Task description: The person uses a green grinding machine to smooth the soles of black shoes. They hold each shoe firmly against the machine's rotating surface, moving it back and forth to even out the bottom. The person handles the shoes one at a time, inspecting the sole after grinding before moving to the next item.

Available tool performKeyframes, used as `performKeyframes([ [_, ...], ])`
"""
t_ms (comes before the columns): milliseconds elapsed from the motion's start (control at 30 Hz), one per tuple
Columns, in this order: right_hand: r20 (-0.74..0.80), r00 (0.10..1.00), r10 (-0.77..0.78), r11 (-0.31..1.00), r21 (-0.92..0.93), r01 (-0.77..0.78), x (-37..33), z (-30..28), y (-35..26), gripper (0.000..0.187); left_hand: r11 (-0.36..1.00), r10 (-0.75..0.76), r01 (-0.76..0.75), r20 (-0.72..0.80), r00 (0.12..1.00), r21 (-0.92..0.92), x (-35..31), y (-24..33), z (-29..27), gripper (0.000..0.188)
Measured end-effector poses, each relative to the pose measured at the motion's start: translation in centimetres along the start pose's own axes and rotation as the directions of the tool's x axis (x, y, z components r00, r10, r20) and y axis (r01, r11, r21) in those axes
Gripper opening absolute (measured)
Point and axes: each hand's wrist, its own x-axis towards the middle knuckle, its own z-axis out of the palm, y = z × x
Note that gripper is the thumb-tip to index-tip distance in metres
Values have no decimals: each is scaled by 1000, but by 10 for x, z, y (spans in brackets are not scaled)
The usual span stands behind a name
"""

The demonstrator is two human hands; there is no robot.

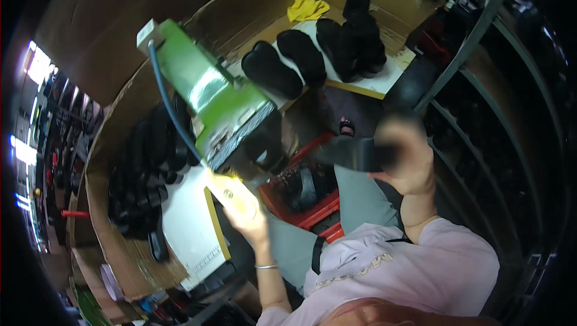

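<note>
My right hand (415,154), blurred by motion, is raised over my right thigh. Its fingers are closed round a black shoe-sole-like piece (351,154) that points left toward the machine. The green machine (210,94) has a dark, rounded working end (261,151) facing me. Beside that end is my left hand (245,213), washed out by a bright yellowish light; its fingers do not show clearly, nor whether they hold anything. Several black shoe-like pieces (271,70) lie on the white board (375,85) beyond the machine.
Cardboard walls (234,22) surround the work area. More black pieces (141,169) are piled at left beside another white board (189,224). A yellow cloth (308,8) lies at the back. Below the machine stands a red crate (306,215) with dark items. A metal rack (481,85) stands at right.
</note>
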Motion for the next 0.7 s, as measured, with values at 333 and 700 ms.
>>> performKeyframes([
  [333, 166, 943, -290, 938, -147, 314, 134, 83, 236, 35, 774, -152, 28, 143, 978, 632, 178, -93, 20, 43],
  [700, 328, 921, -211, 790, -498, 358, 126, 95, 214, 58, 842, 277, -342, 210, 938, 417, 179, -74, -57, 23],
])
